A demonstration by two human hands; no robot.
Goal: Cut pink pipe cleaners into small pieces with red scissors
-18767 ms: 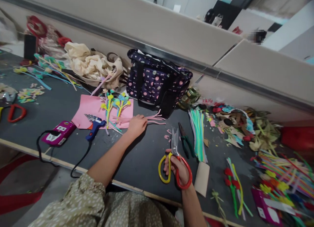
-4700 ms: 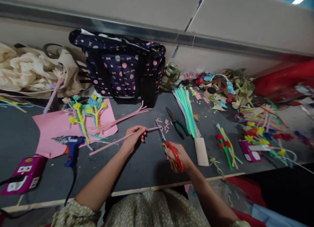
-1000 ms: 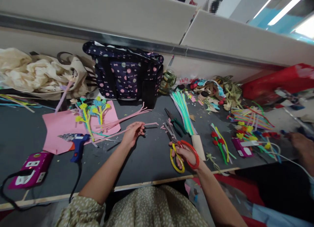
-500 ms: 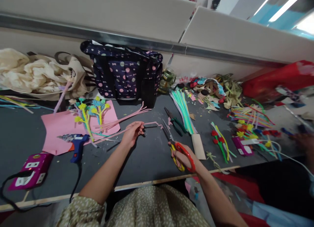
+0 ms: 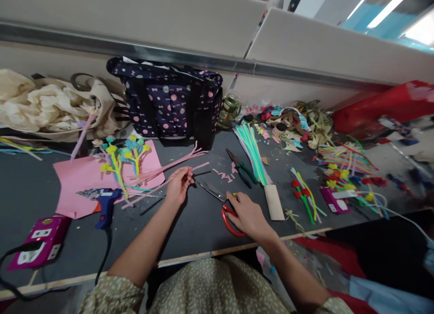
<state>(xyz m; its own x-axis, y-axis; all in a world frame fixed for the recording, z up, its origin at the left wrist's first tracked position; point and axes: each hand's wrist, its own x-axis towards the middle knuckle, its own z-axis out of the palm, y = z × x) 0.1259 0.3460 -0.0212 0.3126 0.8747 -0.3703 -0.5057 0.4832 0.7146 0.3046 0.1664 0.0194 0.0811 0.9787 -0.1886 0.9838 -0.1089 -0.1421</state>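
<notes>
My left hand [image 5: 178,186] pinches a long pink pipe cleaner [image 5: 149,193] just above the dark table [image 5: 190,223]; its cut end points right toward small pink snippets [image 5: 224,174]. My right hand [image 5: 247,214] lies over the red and yellow handles of the scissors [image 5: 217,197], which rest flat on the table with the blades pointing left toward my left hand. More pink pipe cleaners [image 5: 176,161] fan out behind my left hand.
A dotted dark bag [image 5: 169,101] and a beige cloth bag [image 5: 50,106] stand at the back. A pink sheet [image 5: 74,178] with pipe-cleaner flowers, a blue glue gun [image 5: 105,205] and a magenta power strip [image 5: 37,241] lie left. Green pliers [image 5: 242,169], green sticks [image 5: 252,151] and craft scraps lie right.
My right hand has lowered the scissors from upright to flat on the table, blades now pointing left. The bent pink end piece is cut off; the cleaner in my left hand ends straight.
</notes>
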